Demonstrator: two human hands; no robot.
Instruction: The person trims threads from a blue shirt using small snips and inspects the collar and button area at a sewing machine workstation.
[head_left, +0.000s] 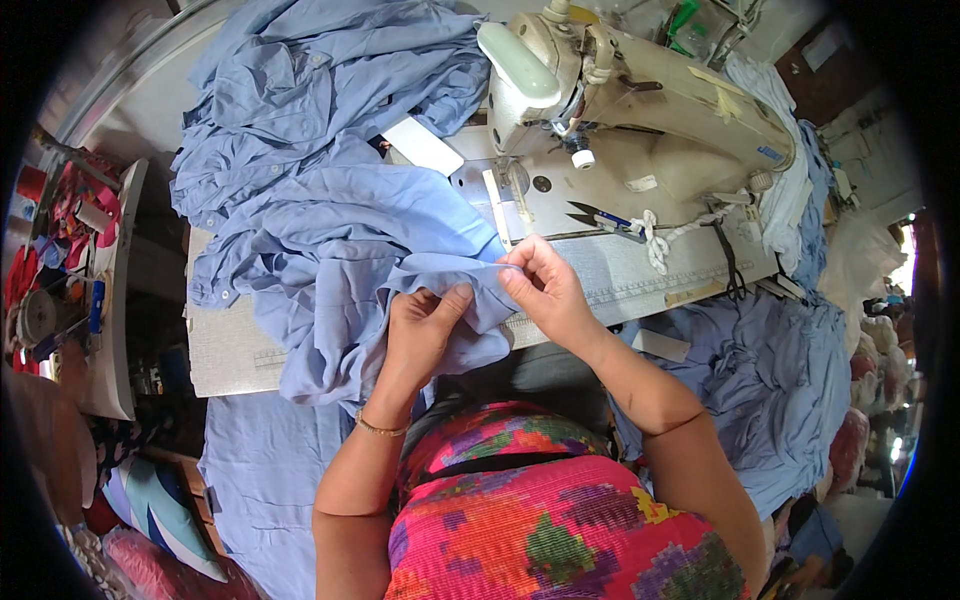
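Both hands pinch one blue shirt: the left hand (425, 325) grips a bunched fold of the blue shirt (340, 250), the right hand (540, 290) nips its edge, just in front of the sewing machine (640, 110); thread snips (600, 215) lie at the machine's base on the desk (650, 275).

Multicoloured patterned top (540, 520), gold bracelet (381, 429), bare forearms.

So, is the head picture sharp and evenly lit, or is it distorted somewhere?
Head view: sharp at the centre, both hands and blue cloth evenly lit; the table edge bends toward the dark fisheye rim; glare at the far right.
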